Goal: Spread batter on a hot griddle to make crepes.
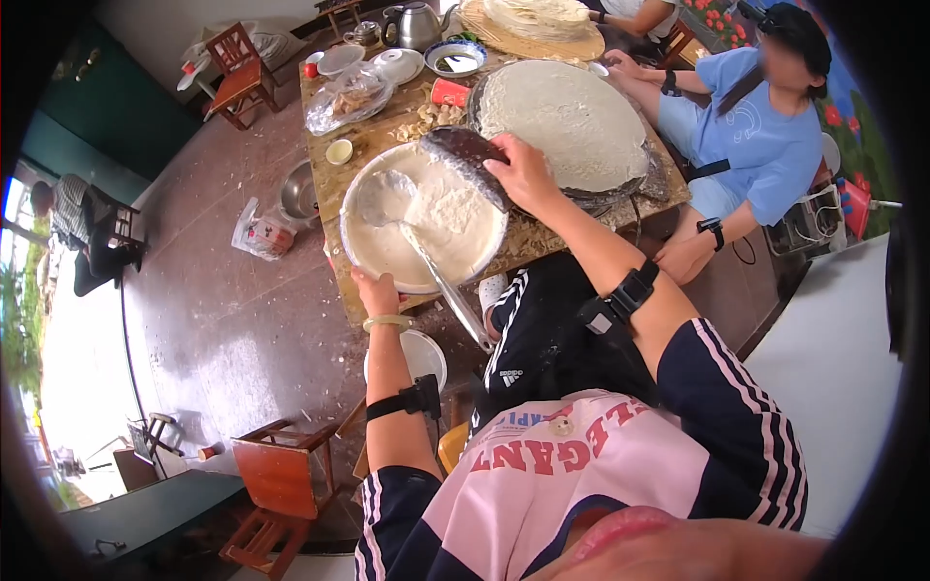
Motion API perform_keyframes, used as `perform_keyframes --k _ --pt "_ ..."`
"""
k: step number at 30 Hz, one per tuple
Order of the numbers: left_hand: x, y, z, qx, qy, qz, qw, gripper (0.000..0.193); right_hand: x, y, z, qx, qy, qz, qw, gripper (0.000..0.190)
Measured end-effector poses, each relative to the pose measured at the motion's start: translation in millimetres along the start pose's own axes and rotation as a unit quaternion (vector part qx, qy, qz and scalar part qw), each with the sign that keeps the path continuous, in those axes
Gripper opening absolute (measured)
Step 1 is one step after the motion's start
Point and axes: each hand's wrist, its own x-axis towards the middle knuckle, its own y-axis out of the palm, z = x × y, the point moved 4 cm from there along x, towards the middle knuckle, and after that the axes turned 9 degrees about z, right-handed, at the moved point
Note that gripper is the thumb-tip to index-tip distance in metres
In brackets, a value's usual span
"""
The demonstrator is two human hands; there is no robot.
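Observation:
A wide basin point(352, 240) of pale batter stands at the near left of the wooden table. My left hand point(378, 290) grips its near rim. A metal ladle point(443, 287) rests in the batter, its long handle sloping over the rim towards me. Above the basin's right edge, my right hand point(524, 174) holds a dark, batter-smeared scraper point(465, 156). Just beyond that hand, a round griddle point(596, 194) carries a thin, pale sheet of batter point(563, 120) spread over nearly all its top.
Stacked flatbreads point(538, 18) lie on a woven mat at the far end. A kettle point(418, 25), a blue-rimmed bowl point(455, 58), a red cup point(450, 93) and bagged food point(352, 98) crowd the table point(325, 174). A person point(755, 138) sits at the right. A chair point(276, 472) stands behind my left.

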Motion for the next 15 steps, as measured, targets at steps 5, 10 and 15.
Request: perform_keyframes --k 5,10,15 --pt "-1 8 -12 0.202 -0.036 -0.058 0.977 0.060 23 -85 -54 -0.007 0.071 -0.094 0.993 0.026" --pt "-4 10 -8 0.286 -0.002 -0.138 0.948 0.061 69 -108 -98 -0.214 -0.004 -0.116 0.970 0.024" --pt "-16 11 -22 0.303 -0.035 -0.143 0.941 0.062 104 -64 -130 -0.357 0.053 0.000 0.932 0.021"
